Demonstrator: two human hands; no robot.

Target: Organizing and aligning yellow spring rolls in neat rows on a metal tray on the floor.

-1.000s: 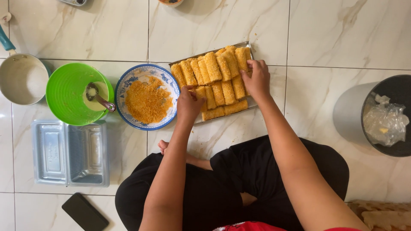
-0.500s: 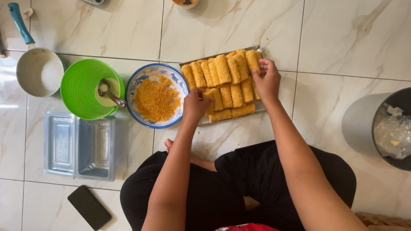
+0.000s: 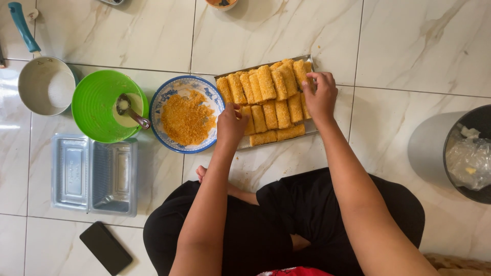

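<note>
Your left hand [image 3: 231, 124] covers the lower-left part of the metal tray [image 3: 266, 144], so you can't tell what the fingers grip there. Your right hand [image 3: 319, 94] hides the tray's right edge & the ends of a few golden breaded rolls [image 3: 271, 97]. Top edge of frame cuts off a small round bowl [image 3: 221, 4], contents unclear, & a grey object in the upper left. The dark round bin [image 3: 463, 153] runs off the right edge; the crumpled plastic inside [image 3: 470, 161] is too vague to identify. Your torso is cut off at the bottom.
</note>
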